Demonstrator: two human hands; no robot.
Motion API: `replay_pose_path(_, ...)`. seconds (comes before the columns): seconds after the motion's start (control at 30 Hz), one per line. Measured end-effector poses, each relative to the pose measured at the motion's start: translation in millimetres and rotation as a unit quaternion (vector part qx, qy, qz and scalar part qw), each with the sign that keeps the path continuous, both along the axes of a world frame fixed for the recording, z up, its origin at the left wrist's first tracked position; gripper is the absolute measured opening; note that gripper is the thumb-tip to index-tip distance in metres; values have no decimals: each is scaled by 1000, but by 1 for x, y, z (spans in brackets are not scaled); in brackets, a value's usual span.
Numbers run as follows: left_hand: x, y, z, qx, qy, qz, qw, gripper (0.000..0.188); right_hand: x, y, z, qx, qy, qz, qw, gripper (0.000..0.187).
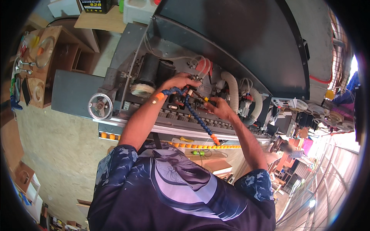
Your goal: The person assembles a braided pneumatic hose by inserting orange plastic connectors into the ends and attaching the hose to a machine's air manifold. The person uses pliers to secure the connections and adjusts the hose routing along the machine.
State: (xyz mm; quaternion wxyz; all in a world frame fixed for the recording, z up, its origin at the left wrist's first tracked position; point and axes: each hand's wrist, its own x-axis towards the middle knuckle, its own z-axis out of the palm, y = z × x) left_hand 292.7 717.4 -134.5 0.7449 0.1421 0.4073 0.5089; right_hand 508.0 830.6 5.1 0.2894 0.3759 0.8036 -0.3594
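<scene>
I lean over a large grey machine (127, 50) with its dark hood (250, 42) raised. My left hand (178, 82) reaches into the works and grips a blue segmented coolant hose (196, 113) near its upper end; an orange nozzle (157, 97) sticks out to the left. My right hand (219, 107) pinches a small yellow-tipped tool (206, 99) pointed at the parts between both hands. The hose hangs down to an orange tip (214, 138). A black motor (152, 71) with a white buffing wheel (142, 89) sits left of my left hand.
Ribbed white hoses (233, 88) curve to the right of my hands. A round handwheel (100, 106) is on the machine's left end. A row of orange rollers (204, 146) lines the front rail. Wooden shelves (42, 65) stand far left; a green object (198, 153) lies below the rail.
</scene>
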Motion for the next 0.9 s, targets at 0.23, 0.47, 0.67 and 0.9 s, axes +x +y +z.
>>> replay_pose_path(0.23, -2, 0, 5, -8, 79, -3, 997, 39, -11, -4, 7, 19, -35, 4, 999, 43)
replay_pose_path(0.47, 4, 2, -5, 9, 42, 12, 999, 43, -26, -7, 16, 55, -61, 44, 996, 45)
replay_pose_path(0.67, 2, 0, -3, -13, 46, 7, 999, 45, -40, -6, 17, 67, -75, 88, 991, 45)
replay_pose_path(0.9, 12, 4, -4, 5, 77, 22, 997, 56, -39, -4, 4, 97, -69, 162, 980, 46)
